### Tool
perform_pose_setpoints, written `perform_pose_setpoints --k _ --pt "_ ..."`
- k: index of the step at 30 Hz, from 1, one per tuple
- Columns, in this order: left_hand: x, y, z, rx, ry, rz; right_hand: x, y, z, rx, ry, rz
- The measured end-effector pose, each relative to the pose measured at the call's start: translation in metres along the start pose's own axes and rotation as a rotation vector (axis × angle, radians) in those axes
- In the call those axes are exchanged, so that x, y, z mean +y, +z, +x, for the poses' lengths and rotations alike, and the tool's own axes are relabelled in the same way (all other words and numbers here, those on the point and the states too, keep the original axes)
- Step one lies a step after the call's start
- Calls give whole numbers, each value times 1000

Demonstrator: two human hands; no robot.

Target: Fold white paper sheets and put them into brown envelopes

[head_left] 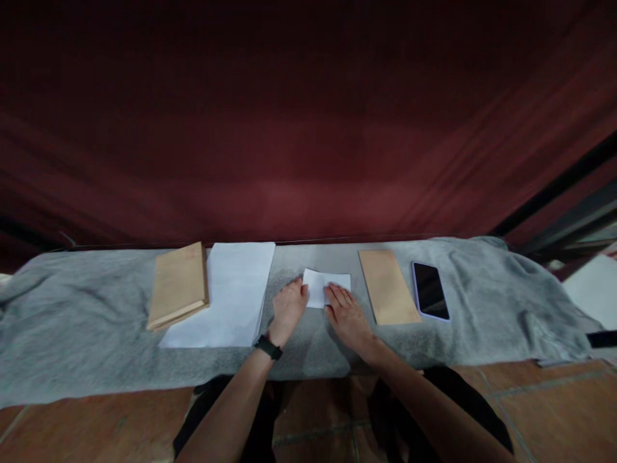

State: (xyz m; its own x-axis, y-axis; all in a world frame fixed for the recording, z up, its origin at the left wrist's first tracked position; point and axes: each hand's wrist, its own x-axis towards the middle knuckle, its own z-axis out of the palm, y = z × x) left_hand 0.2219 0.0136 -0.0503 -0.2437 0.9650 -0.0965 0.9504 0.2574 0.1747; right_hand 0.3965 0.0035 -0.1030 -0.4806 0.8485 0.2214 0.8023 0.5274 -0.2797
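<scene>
A small folded sheet of white paper [315, 283] lies on the grey cloth in front of me. My left hand [289, 302], a dark watch on its wrist, holds the paper's left edge between thumb and curled fingers. Across the right half of the sheet rests my right hand [346, 315], its fingers stretched out flat on the surface. The paper's lower right part is hidden under that hand.
To the left, a stack of white paper [236, 289] lies partly under brown envelopes [178, 283]. A single brown envelope [388, 286] and a phone [430, 290] in a pale purple case lie to the right. A grey cloth [491, 308] covers the bench before a dark red wall [308, 161].
</scene>
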Motion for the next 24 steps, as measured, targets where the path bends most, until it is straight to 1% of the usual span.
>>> perform_pose_setpoints --k 6,13,16,21,24 --pt "0 5 1 28 18 18 4 5 1 18 60 -35" --pt "1 3 -1 38 20 35 7 10 1 7 80 -74" --pt "1 6 -2 42 18 39 6 11 0 11 95 -83" --pt "0 12 -2 84 36 36 5 14 -1 21 122 -98" --pt "0 10 -2 85 35 26 4 15 -1 24 120 -99"
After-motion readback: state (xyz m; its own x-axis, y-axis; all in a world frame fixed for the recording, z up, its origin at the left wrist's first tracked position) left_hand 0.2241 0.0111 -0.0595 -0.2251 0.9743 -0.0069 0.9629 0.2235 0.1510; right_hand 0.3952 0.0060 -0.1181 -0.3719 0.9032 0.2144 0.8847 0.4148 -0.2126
